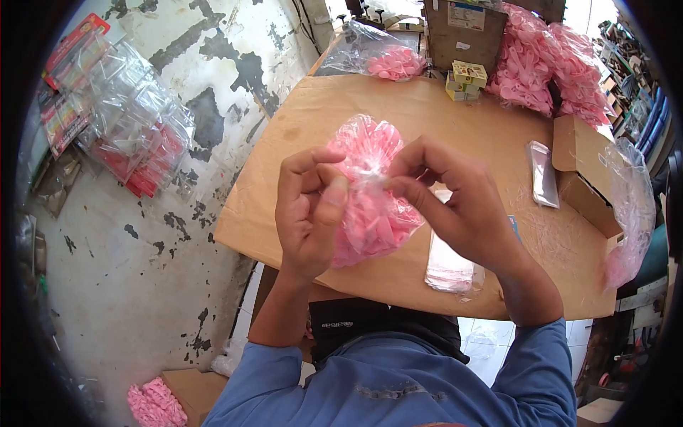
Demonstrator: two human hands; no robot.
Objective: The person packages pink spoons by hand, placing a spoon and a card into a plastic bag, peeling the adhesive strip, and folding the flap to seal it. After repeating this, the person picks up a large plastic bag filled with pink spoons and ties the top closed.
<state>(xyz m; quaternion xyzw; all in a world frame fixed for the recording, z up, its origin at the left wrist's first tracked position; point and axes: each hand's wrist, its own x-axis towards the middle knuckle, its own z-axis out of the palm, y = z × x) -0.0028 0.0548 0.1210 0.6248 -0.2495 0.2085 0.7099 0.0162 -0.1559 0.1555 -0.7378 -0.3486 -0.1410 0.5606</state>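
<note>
A clear plastic bag packed with glossy pink pieces stands on the cardboard-covered table, gathered into a narrow whitish neck near its top. My right hand pinches that neck from the right, thumb and fingertips together. On the bag's left side is my left hand, its fingers loosely bent and the thumb apart from them; nothing shows between them, though the fingertips are slightly blurred. Below my right forearm lies a stack of flat clear plastic sleeves, partly covered by it. The exact kind of the pink pieces cannot be made out.
Large heaps of pink pieces sit at the back right beside a dark bin and small yellow boxes. An open cardboard box and a clear packet are at right. Packaging hangs on the left wall.
</note>
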